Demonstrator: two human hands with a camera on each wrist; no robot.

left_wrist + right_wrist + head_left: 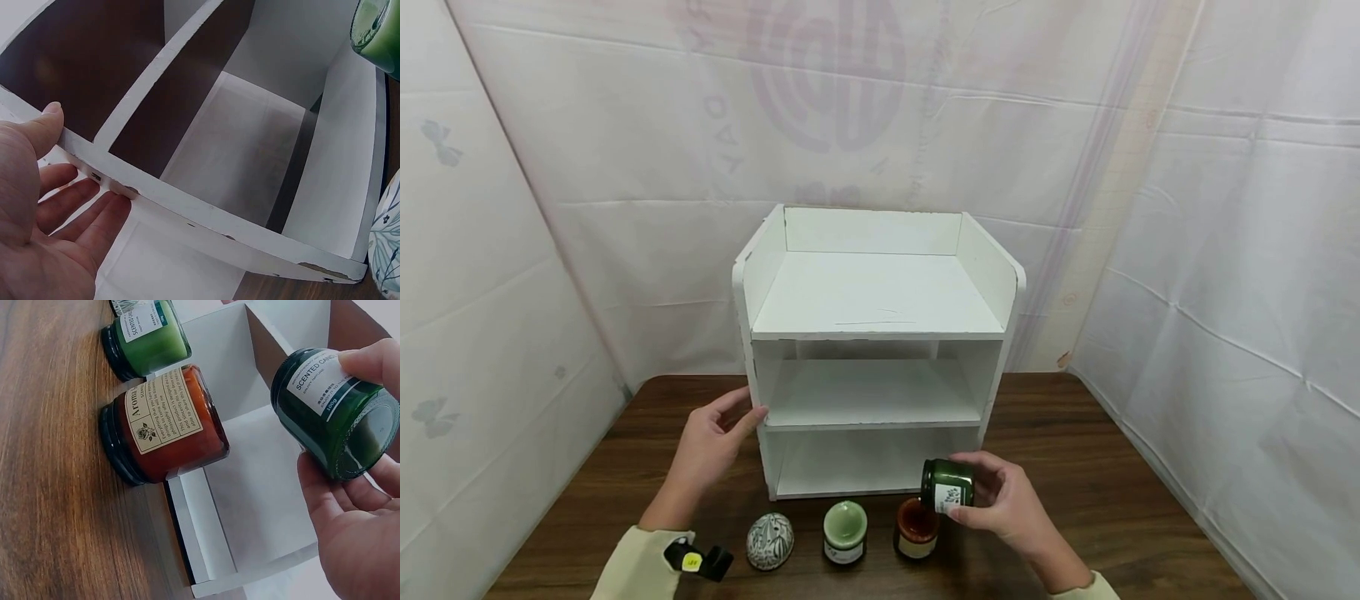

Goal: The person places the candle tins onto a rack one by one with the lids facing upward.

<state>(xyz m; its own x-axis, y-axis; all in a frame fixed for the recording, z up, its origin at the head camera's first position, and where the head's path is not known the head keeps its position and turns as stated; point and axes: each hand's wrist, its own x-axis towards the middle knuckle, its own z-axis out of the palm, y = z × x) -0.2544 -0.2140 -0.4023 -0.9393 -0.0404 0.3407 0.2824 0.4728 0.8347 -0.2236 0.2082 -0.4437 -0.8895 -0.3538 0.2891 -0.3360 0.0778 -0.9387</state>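
Observation:
My left hand (715,442) holds the left side panel of a white shelf unit (880,296). In the left wrist view the thumb lies over the panel's front edge and the fingers are against its outer face. My right hand (1000,504) grips a dark green scented candle jar (328,419) by its sides, tilted, before the shelf's lower right. Below it, an amber candle jar (175,422) stands on its dark lid on the table. Left of that are a light green candle jar (845,533), also lid down, and a rounded, leaf-patterned object (770,542).
The shelf unit stands on a dark wooden table (1075,467), with a top tray and two levels below. White printed sheeting (647,167) hangs behind and on both sides. A black strap with a yellow tag (692,560) sits at the left wrist.

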